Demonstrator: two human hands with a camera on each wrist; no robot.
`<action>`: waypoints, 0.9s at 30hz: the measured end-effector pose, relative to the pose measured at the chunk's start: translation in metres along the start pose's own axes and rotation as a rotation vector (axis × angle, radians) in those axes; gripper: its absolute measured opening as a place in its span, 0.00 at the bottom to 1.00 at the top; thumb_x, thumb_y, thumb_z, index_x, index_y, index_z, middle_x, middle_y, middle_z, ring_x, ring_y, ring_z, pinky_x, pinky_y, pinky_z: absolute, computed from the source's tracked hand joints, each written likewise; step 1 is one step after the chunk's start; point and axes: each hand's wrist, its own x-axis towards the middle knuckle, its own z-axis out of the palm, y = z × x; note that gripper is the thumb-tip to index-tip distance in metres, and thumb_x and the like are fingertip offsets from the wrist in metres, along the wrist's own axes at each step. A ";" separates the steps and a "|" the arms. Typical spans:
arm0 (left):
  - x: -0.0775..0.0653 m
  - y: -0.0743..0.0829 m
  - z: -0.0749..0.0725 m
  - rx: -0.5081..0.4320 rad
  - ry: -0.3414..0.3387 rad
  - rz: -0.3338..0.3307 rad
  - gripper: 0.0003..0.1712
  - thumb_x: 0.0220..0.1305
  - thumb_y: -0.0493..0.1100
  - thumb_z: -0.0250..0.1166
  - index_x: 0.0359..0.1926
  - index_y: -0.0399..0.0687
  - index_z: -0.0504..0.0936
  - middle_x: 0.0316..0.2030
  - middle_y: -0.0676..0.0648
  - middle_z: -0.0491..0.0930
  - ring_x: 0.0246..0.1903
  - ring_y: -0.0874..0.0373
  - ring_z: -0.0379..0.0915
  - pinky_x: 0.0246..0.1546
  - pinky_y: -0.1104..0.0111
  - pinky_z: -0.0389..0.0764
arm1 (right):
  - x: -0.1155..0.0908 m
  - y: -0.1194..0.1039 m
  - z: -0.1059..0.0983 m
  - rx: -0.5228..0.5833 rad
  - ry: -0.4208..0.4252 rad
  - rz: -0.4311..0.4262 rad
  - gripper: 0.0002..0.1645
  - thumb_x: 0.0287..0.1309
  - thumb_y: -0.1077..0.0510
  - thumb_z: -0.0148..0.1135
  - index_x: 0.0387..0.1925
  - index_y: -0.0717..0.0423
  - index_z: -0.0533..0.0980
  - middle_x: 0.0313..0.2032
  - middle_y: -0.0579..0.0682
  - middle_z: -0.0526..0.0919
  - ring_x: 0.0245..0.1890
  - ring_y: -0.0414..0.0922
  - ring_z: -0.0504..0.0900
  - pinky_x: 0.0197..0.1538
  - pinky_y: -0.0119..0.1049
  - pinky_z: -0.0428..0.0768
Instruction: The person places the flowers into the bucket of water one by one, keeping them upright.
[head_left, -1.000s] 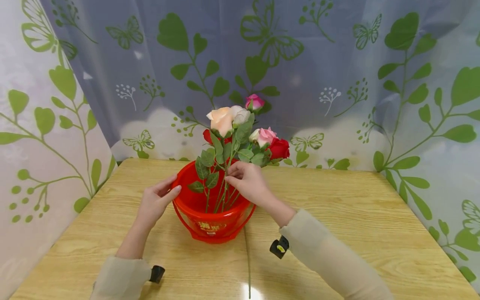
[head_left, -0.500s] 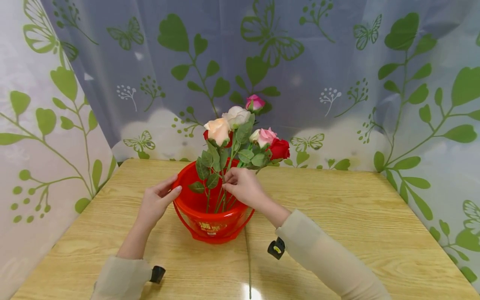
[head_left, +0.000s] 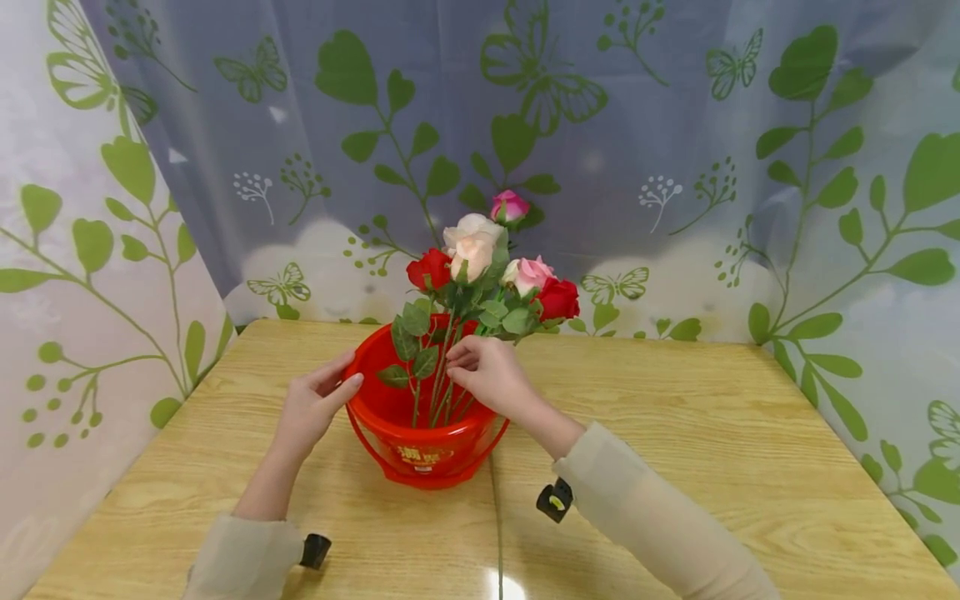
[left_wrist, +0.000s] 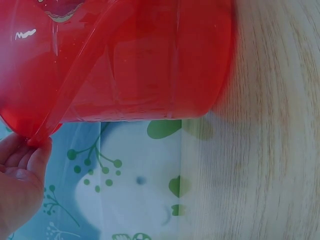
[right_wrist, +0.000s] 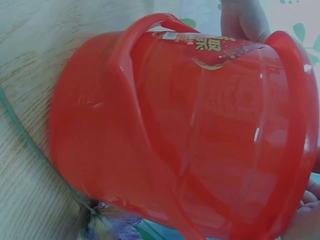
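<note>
A red plastic bucket (head_left: pixel 427 454) stands on the table, with several artificial roses upright in it. My left hand (head_left: pixel 315 408) grips its rim on the left side; the left wrist view shows fingers and thumb (left_wrist: pixel 37 160) pinching the edge. My right hand (head_left: pixel 491 375) reaches over the right rim and pinches a rose stem (head_left: pixel 444 358) among the bunch. At the top, a peach rose (head_left: pixel 474 250) overlaps a white one. Around it are a red rose (head_left: pixel 429 269) on the left, and pink (head_left: pixel 534 272), deep red (head_left: pixel 558 298) and magenta (head_left: pixel 510 206) blooms.
A loose green stem (head_left: pixel 497 525) lies on the wooden table (head_left: pixel 675 433) in front of the bucket. In the right wrist view, a pale purplish flower (right_wrist: pixel 115 225) lies beside the bucket's base. A patterned curtain (head_left: pixel 600 167) hangs behind the table.
The peach rose has swung first left and lower, then right, in front of the white rose, uncovering the red rose at left. My right hand has shifted slightly down; the left hand stays on the rim.
</note>
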 end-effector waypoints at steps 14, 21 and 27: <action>-0.002 0.001 0.001 -0.002 -0.003 -0.002 0.28 0.57 0.42 0.61 0.57 0.34 0.68 0.56 0.40 0.67 0.53 0.50 0.65 0.42 0.80 0.71 | -0.022 0.002 -0.012 0.137 0.033 -0.074 0.07 0.48 0.68 0.62 0.32 0.65 0.77 0.31 0.53 0.81 0.32 0.45 0.79 0.37 0.31 0.78; -0.002 0.001 0.001 0.007 0.007 0.008 0.27 0.57 0.41 0.61 0.57 0.33 0.68 0.55 0.40 0.68 0.52 0.54 0.66 0.42 0.80 0.71 | -0.038 0.003 -0.023 0.209 0.058 -0.076 0.07 0.48 0.68 0.62 0.32 0.66 0.77 0.32 0.54 0.81 0.33 0.46 0.79 0.36 0.33 0.78; 0.000 0.001 0.001 0.001 0.012 0.013 0.27 0.57 0.41 0.61 0.56 0.33 0.68 0.55 0.39 0.68 0.51 0.58 0.66 0.42 0.80 0.71 | -0.051 0.007 -0.033 0.252 0.080 -0.033 0.07 0.49 0.66 0.62 0.33 0.65 0.77 0.32 0.53 0.81 0.32 0.44 0.79 0.34 0.33 0.78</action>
